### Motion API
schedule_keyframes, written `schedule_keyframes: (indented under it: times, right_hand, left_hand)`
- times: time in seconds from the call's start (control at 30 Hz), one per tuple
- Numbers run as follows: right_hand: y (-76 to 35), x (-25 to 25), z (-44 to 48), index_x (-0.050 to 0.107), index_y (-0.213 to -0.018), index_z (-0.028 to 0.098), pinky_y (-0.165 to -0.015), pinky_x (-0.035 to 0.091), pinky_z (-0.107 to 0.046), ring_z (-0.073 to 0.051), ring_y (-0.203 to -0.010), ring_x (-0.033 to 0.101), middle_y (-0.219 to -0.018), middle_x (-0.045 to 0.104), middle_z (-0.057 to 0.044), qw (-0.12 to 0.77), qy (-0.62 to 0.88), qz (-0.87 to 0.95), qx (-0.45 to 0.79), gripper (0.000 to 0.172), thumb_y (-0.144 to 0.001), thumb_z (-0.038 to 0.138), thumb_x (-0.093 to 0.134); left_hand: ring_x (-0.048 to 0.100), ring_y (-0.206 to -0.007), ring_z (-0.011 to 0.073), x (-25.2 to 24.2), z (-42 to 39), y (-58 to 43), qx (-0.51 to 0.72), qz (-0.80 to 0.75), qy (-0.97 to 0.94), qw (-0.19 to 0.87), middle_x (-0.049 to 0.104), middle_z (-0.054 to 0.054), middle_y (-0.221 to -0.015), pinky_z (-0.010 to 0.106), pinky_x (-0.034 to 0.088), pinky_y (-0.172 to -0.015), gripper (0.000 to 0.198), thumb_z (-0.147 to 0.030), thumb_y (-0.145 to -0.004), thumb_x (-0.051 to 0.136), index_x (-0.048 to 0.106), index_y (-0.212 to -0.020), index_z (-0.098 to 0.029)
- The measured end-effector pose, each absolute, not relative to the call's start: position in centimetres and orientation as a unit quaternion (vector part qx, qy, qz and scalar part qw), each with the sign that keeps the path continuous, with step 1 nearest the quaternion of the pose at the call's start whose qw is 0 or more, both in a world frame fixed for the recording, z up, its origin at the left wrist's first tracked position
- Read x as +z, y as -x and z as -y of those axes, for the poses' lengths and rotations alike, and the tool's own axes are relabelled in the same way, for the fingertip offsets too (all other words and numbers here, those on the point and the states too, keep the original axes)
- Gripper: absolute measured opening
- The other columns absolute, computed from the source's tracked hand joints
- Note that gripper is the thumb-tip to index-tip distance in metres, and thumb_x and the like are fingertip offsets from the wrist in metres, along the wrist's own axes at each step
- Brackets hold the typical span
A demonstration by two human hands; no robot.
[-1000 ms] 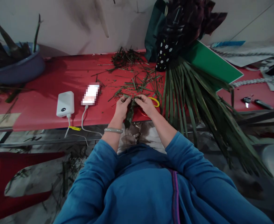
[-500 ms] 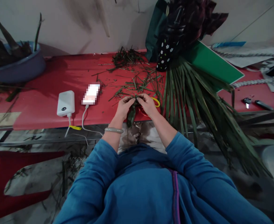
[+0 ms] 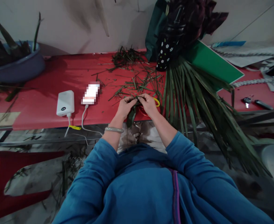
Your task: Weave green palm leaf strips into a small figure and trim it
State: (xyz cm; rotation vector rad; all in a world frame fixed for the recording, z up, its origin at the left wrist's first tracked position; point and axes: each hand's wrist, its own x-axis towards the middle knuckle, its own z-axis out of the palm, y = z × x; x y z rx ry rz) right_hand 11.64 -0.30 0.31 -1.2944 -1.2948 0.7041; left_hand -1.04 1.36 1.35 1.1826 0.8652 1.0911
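Note:
Between my two hands, at the front of the red table (image 3: 48, 109), is a piece of green palm leaf (image 3: 131, 117). My left hand (image 3: 125, 107) pinches it from one side, thumb and fingertips together. My right hand (image 3: 147, 103) pinches the same leaf piece from the other side, its fingertips almost touching the left ones. The leaf's lower end hangs down toward my lap; its upper part is mostly covered by my fingers. Beside and partly under my right hand lie scissors with yellow and red handles (image 3: 157, 102), their blades hidden.
Leaf scraps (image 3: 141, 82) litter the table beyond my hands. A large palm frond (image 3: 183, 90) droops over the edge at right, near a green board (image 3: 216, 67). Left are a phone (image 3: 90, 93), a white power bank (image 3: 65, 102) with cables and a purple basin (image 3: 17, 68).
My hands stay in nearly the same place, with fingertips shifting slightly on the leaf piece. My left thumb has moved a little toward the right hand.

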Motion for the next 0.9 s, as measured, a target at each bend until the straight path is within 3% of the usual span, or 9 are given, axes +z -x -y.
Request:
schedule_keyframes:
  times: [0.47, 0.7, 0.9]
  right_hand:
    - [-11.63, 0.45, 0.27, 0.059, -0.076, 0.017, -0.069, 0.044, -0.029, -0.015, -0.069, 0.057, -0.072, 0.063, 0.0, 0.547, 0.575, 0.552, 0.255, 0.017, -0.073, 0.031, 0.051]
    - [-11.47, 0.47, 0.39, 0.059, -0.085, 0.018, -0.071, 0.045, -0.029, -0.015, -0.076, 0.058, -0.08, 0.064, -0.001, 0.562, 0.559, 0.549, 0.266, 0.024, -0.075, 0.037, 0.049]
    - [-11.29, 0.98, 0.96, 0.058, -0.093, 0.017, -0.075, 0.044, -0.031, -0.017, -0.081, 0.058, -0.088, 0.065, -0.003, 0.527, 0.585, 0.565, 0.246, 0.028, -0.075, 0.037, 0.05]
  left_hand:
    - [0.048, -0.055, 0.0053, 1.22, -1.65, 0.99, 0.46, -0.383, -0.532, 0.599, 0.058, -0.003, -0.061, 0.019, 0.037, -0.054, 0.021, -0.029, -0.057, 0.068, 0.063, -0.069, -0.013]
    - [0.051, -0.053, 0.0049, 1.75, -1.5, 1.04, 0.502, -0.371, -0.46, 0.631, 0.059, -0.003, -0.059, 0.018, 0.04, -0.053, 0.021, -0.026, -0.054, 0.071, 0.061, -0.068, -0.013]
    - [0.048, -0.043, 0.0046, 1.87, -1.9, 1.83, 0.546, -0.367, -0.348, 0.668, 0.058, -0.004, -0.057, 0.018, 0.036, -0.041, 0.028, -0.031, -0.054, 0.072, 0.059, -0.073, -0.015]
